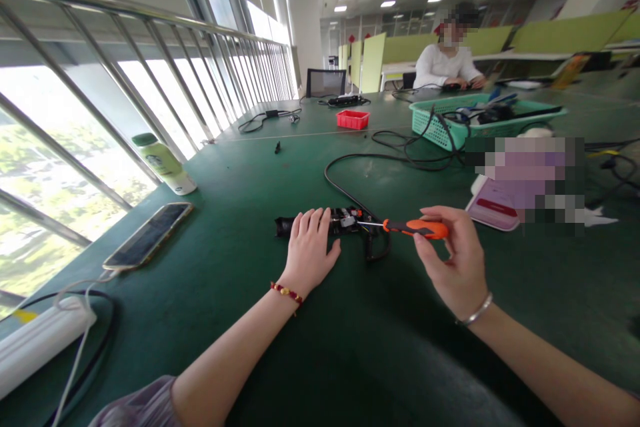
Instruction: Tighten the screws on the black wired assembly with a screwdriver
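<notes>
Fingers (443, 215) of the right hand (453, 263) are curled around the orange handle of a screwdriver (415, 227), thumb underneath, in a firm grasp. The thin metal shaft runs level toward the black device (285, 225), and its tip sits at the opened right end of that device, where small red and white parts show. Whether the tip actually touches one of them is too small to tell. The left hand (310, 250) lies on top of the device, palm down with its fingers (314, 219) stretched out and slightly spread; it presses on the body and closes around nothing. The device rests on the green surface (250, 167) with its long axis running left to right, in line with the screwdriver, so the tool meets it end-on from the right. The left hand is the nearer one and covers the device's middle, while the right hand stays off its right end, joined to it only through the shaft. A black cable (350, 160) leaves the device's right end and loops away behind it. Left of the device a phone (150, 235) lies flat, and a bottle (165, 163) stands farther left and behind. Well behind the device sit a red tray (353, 119) and, to the right of that, a green basket (435, 127). Far beyond it, another person (445, 60) is seated.
</notes>
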Motion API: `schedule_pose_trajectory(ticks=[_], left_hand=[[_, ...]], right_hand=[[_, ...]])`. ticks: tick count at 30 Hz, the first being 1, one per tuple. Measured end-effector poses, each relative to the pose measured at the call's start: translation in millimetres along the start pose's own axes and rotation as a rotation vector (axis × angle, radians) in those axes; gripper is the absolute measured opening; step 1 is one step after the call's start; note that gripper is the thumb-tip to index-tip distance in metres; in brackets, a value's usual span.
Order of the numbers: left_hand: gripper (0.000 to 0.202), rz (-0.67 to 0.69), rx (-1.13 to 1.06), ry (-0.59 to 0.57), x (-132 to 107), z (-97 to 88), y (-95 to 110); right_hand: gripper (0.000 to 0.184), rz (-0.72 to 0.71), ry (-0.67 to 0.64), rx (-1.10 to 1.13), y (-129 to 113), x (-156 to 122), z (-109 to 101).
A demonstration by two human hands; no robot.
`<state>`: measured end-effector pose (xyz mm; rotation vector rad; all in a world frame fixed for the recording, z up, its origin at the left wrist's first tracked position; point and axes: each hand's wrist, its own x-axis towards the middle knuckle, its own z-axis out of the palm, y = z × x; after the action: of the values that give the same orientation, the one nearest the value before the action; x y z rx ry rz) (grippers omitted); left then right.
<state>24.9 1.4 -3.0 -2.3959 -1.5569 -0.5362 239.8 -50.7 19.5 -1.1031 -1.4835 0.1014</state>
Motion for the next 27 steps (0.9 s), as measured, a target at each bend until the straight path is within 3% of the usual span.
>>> schedule_pose_trajectory(ticks=[8, 14, 22, 27], left_hand=[[0.055, -0.006, 0.005, -0.018, 0.5, -0.7, 0.6], [0.055, -0.006, 0.010, -0.015, 0.5, -0.5, 0.8], [0.054, 0.001, 0.016, -0.001, 0.5, 0.0, 0.6], [0.053, 0.001, 0.012, 0.000, 0.6, -0.2, 0.5]], right_hand=[[0.008, 0.128, -0.151, -0.023, -5.7, -1.2, -2.2], [0.026, -0.041, -0.007, -0.033, 0.3, -0.6, 0.9], [0.006, 0.033, -0.136, -0.057, -5.6, -1.1, -2.4], [0.023, -0.038, -0.047, -0.041, -1.8, -2.0, 0.1]])
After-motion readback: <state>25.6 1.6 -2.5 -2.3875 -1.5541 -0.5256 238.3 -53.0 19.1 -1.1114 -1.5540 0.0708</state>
